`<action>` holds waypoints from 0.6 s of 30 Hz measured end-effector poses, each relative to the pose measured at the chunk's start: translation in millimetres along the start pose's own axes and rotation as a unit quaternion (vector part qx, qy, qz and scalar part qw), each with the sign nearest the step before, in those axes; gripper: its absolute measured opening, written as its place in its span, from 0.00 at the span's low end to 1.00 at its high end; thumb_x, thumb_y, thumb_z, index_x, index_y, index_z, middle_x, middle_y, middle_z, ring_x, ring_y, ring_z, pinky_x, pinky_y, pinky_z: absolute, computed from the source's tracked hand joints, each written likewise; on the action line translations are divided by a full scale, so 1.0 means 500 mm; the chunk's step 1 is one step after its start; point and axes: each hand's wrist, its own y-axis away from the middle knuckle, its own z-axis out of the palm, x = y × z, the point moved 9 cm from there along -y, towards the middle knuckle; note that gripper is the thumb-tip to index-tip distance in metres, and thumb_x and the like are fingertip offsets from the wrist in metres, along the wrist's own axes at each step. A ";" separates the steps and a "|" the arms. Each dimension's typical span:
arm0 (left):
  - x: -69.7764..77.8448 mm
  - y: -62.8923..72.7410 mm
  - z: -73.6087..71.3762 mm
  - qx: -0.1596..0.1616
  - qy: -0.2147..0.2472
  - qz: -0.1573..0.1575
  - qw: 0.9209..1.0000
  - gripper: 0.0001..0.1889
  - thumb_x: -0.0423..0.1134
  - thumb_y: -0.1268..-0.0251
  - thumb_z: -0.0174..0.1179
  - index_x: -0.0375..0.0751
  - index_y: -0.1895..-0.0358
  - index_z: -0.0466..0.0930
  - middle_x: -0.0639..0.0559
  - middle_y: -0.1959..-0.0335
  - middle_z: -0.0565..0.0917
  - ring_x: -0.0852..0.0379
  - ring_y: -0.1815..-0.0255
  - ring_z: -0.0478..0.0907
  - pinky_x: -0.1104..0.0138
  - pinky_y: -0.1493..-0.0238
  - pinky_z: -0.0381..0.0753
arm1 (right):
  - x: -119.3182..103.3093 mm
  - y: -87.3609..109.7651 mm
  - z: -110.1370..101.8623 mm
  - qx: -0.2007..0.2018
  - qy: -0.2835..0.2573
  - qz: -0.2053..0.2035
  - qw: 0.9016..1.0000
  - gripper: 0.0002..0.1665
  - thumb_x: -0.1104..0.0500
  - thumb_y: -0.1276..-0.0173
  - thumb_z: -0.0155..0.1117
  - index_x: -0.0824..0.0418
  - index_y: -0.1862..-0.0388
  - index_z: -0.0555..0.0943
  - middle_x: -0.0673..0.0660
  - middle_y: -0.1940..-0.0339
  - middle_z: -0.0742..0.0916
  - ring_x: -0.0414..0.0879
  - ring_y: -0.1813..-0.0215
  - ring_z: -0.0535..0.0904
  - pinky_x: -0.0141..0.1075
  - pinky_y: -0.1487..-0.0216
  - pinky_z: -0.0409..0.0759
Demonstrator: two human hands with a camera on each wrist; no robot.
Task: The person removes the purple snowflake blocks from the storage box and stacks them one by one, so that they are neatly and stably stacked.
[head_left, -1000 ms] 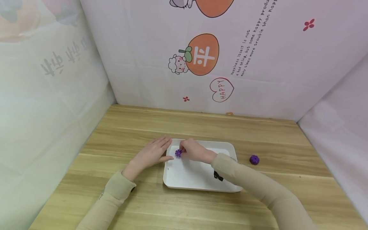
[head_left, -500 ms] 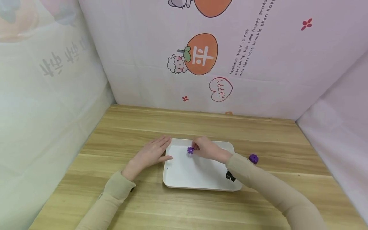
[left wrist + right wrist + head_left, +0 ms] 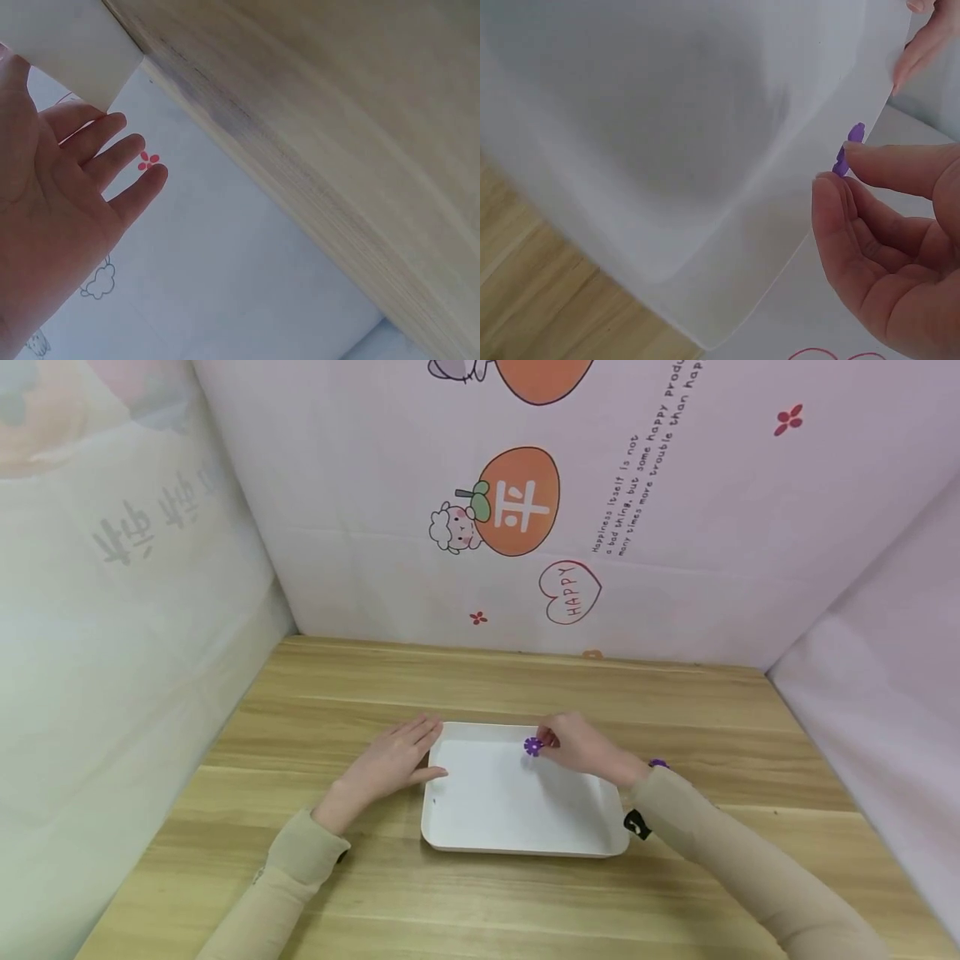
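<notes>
A white rectangular tray (image 3: 517,810) sits on the wooden table. My right hand (image 3: 581,746) pinches a purple snowflake-shaped disc (image 3: 532,747) between thumb and fingertips, over the tray's far right part. In the right wrist view the same purple disc (image 3: 850,150) shows edge-on between the fingertips. My left hand (image 3: 392,764) rests at the tray's left rim, fingers straight and thumb over the edge. In the left wrist view, the left hand (image 3: 67,187) has its fingers extended, touching the tray's side (image 3: 79,56).
Another purple piece (image 3: 658,764) lies on the table (image 3: 735,752) right of the tray, mostly hidden behind the right forearm. A printed cloth wall (image 3: 360,527) rises at the table's far edge, with white cloth on both sides.
My right hand has moved right across the tray with the purple disc. The forearm now covers most of the other purple piece. The left hand stays at the tray's rim.
</notes>
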 end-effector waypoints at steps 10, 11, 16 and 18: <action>-0.004 -0.001 0.006 0.005 -0.002 0.002 1.000 0.41 0.62 0.31 0.55 0.33 0.27 0.64 0.39 0.26 0.68 0.41 0.25 0.66 0.48 0.26 0.71 | 0.064 0.051 -0.041 0.009 -0.016 0.033 0.999 0.05 0.70 0.38 0.67 0.70 0.63 0.84 0.61 0.67 0.88 0.45 0.65 0.82 0.34 0.64 0.85; -0.004 -0.001 0.006 0.006 -0.002 0.003 1.000 0.41 0.62 0.31 0.55 0.32 0.27 0.65 0.39 0.26 0.69 0.40 0.25 0.66 0.48 0.27 0.71 | 0.070 0.055 -0.044 0.012 -0.017 0.035 0.999 0.05 0.70 0.38 0.68 0.70 0.62 0.83 0.61 0.67 0.88 0.45 0.65 0.82 0.34 0.65 0.85; -0.002 -0.002 0.004 0.014 -0.010 0.009 1.000 0.41 0.61 0.32 0.56 0.31 0.28 0.66 0.38 0.27 0.70 0.40 0.26 0.68 0.48 0.28 0.72 | 0.096 0.080 -0.059 0.020 -0.022 0.049 0.998 0.06 0.69 0.37 0.67 0.71 0.61 0.83 0.60 0.68 0.87 0.45 0.66 0.81 0.33 0.66 0.82; -0.002 -0.002 0.004 0.014 -0.010 0.008 1.000 0.41 0.61 0.32 0.56 0.32 0.28 0.66 0.38 0.27 0.70 0.40 0.26 0.68 0.48 0.28 0.72 | 0.106 0.090 -0.064 0.023 -0.017 0.055 0.998 0.06 0.68 0.37 0.67 0.70 0.61 0.83 0.59 0.68 0.87 0.44 0.66 0.80 0.32 0.66 0.81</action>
